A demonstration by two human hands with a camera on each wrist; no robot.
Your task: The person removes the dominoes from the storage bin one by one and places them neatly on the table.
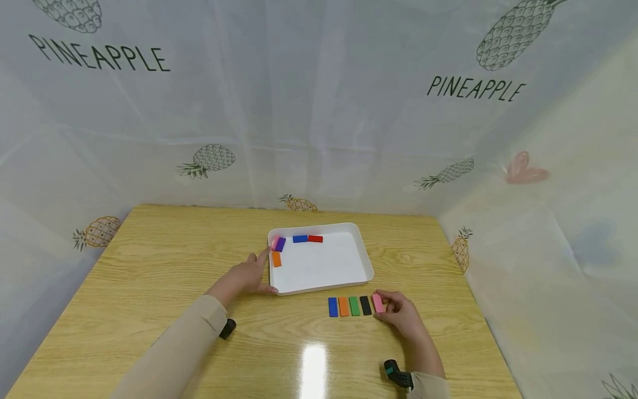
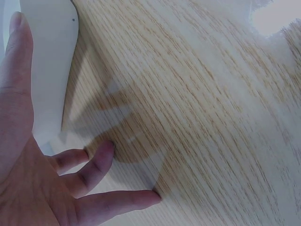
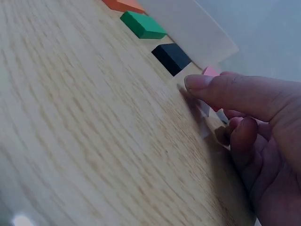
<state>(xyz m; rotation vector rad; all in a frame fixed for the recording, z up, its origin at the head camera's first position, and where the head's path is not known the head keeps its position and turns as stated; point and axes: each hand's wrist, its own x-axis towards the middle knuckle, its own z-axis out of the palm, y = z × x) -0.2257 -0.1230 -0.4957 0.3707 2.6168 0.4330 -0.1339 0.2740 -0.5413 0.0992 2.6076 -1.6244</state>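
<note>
My right hand [image 1: 402, 316] pinches a pink block [image 1: 378, 303] at the right end of a row on the table, its thumb at the near end and a finger at the far end. The right wrist view shows the thumb beside the pink block [image 3: 210, 71], mostly covering it. To its left lie black [image 1: 365, 305], green [image 1: 354, 306], orange [image 1: 344, 306] and blue [image 1: 333, 307] blocks. My left hand [image 1: 247, 275] is spread at the left side of a white tray [image 1: 319, 287], thumb [image 2: 19, 61] along its wall and the other fingers apart.
Inside the tray, a pink block [image 1: 274, 243] and a purple block [image 1: 281, 244] sit in the far left corner, above an orange block [image 1: 276, 259]. Along its far wall lie a blue block [image 1: 300, 239] and a red block [image 1: 315, 239]. A printed curtain [image 1: 319, 111] hangs behind the wooden table [image 1: 169, 260].
</note>
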